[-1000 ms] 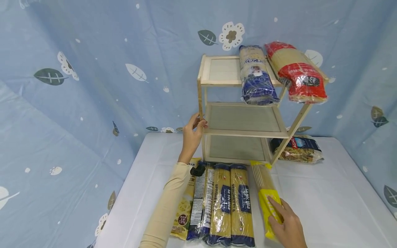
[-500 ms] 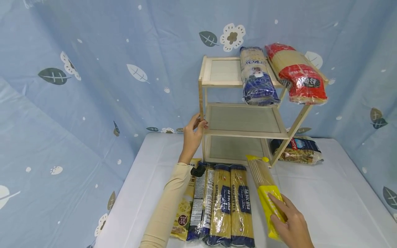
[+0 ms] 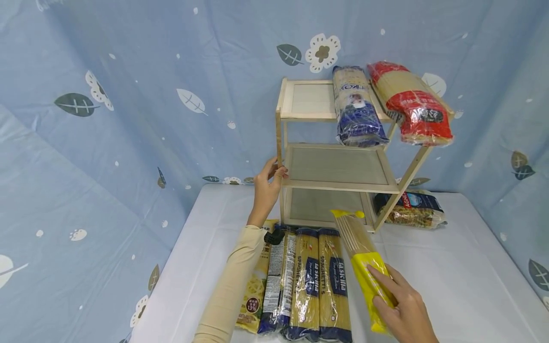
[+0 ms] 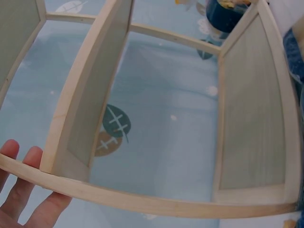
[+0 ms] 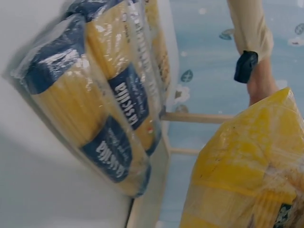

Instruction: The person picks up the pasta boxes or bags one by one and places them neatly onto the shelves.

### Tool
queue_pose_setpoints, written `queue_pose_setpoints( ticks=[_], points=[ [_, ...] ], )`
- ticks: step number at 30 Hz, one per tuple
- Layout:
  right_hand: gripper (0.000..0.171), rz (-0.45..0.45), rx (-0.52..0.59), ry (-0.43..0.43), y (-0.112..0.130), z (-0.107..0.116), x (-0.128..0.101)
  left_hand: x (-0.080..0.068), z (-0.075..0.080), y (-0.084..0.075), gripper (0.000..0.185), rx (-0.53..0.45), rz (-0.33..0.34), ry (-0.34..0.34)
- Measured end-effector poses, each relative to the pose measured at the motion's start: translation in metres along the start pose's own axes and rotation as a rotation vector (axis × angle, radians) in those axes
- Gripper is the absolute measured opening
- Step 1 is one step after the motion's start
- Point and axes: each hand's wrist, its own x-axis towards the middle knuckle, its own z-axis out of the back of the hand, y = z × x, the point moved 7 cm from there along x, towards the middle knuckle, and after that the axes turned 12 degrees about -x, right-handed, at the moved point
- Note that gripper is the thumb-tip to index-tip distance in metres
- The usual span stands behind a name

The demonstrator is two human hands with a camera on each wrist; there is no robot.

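My left hand [image 3: 267, 188] grips the left front post of a small wooden shelf rack [image 3: 339, 186] at its middle board. In the left wrist view its fingers [image 4: 33, 156] reach round the post. My right hand [image 3: 403, 305] holds a yellow-and-clear pack of noodles [image 3: 356, 238] by its yellow lower half. That pack slants up and left, its top end in front of the bottom shelf. In the right wrist view, the noodle pack [image 5: 237, 161] fills the lower right; the gripping fingers are hidden there.
Two spaghetti packs [image 3: 334, 305], a dark-labelled pack [image 3: 274, 281] and a yellow pasta bag [image 3: 253, 295] lie before the rack. On its top lie a blue noodle bag [image 3: 358, 107] and a red one [image 3: 411, 105]. A pasta bag [image 3: 416, 209] lies behind its right leg.
The right hand has raised the yellow noodle pack, and its top end has swung left towards the rack. The left hand stays on the post.
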Motion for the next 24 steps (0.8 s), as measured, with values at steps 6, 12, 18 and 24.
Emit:
queue_pose_setpoints(
  ticks=[6,12,18,24],
  points=[
    [0.054,0.007,0.023,0.001,0.009,0.006,0.001,0.0,0.0,-0.001,0.038,0.002,-0.006,0.0],
    [0.056,0.04,0.036,0.009,0.018,0.012,0.004,0.0,0.0,-0.001,0.04,0.004,0.0,0.002],
    [0.054,0.053,0.025,0.022,0.028,0.018,0.008,0.001,0.0,-0.001,0.038,-0.007,-0.01,-0.003],
    [0.053,0.06,0.027,0.036,0.038,0.024,0.012,0.0,0.0,-0.002,0.037,-0.01,-0.016,-0.004]
  ],
)
